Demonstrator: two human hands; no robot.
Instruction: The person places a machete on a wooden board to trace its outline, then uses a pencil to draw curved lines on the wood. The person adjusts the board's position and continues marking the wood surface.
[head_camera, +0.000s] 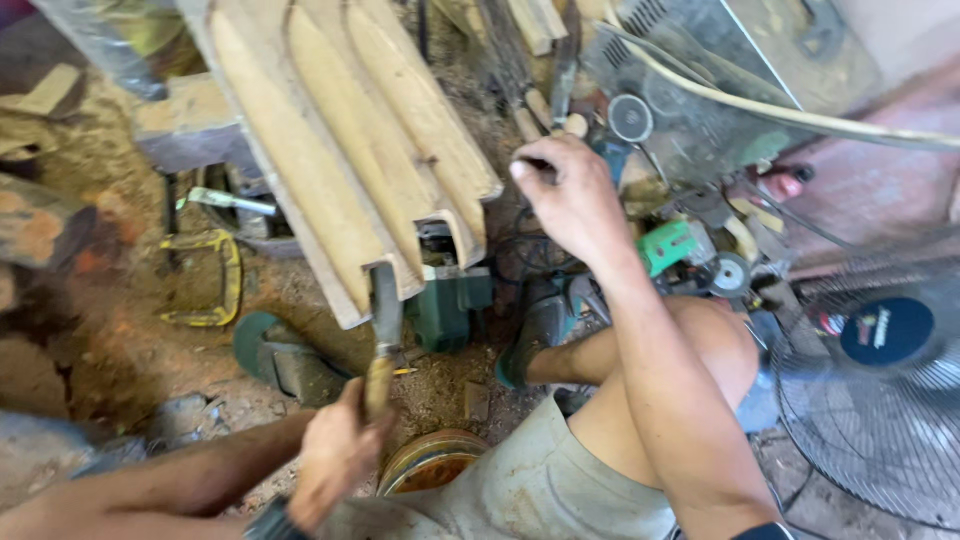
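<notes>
Wooden-handled chisel is gripped in the clenched left hand near the lower middle of the sawdust-covered floor; its long axis runs almost upright in view, blade tip touching the lower end of the carved pale wood pieces directly ahead of that hand. Right hand hovers well apart, up and to the right over a clutter of power tools, fingers curled around something small I cannot identify. Left hand is the nearer to the wood.

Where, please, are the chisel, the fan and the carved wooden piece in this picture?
chisel (385, 310): head view, on its metal blade.
fan (885, 380): head view, on its wire guard.
carved wooden piece (350, 140): head view, on a middle ridge.
</notes>
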